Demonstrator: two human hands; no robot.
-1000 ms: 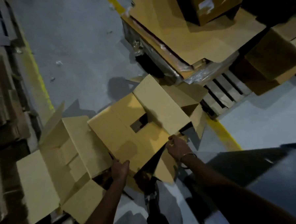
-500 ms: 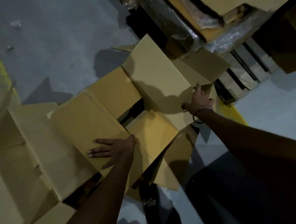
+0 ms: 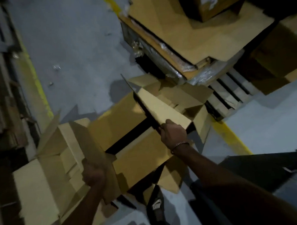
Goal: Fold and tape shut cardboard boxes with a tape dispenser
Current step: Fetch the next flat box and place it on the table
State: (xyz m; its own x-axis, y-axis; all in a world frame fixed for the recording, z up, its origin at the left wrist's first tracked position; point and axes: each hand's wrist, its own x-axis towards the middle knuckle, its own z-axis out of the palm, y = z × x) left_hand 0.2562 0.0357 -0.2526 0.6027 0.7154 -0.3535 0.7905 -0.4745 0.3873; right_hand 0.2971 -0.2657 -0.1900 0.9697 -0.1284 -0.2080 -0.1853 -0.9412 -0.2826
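A brown cardboard box (image 3: 139, 157) stands on the grey floor in front of me, its inner flaps lying down with a dark gap between them. My left hand (image 3: 94, 175) grips the near end of the left outer flap (image 3: 89, 143), which stands raised. My right hand (image 3: 173, 134) grips the near corner of the right outer flap (image 3: 159, 108), also lifted at an angle. No tape dispenser is visible.
A second open box (image 3: 49, 169) lies at the left with its flaps spread. A pallet (image 3: 229, 94) stacked with flat cardboard sheets (image 3: 200, 40) stands at the upper right. Yellow floor lines (image 3: 231, 139) run past both sides. A shoe (image 3: 156, 203) shows below the box.
Both hands left the flat flap surfaces and now grip the edges of the two outer flaps, which have risen. The camera tilted back up.
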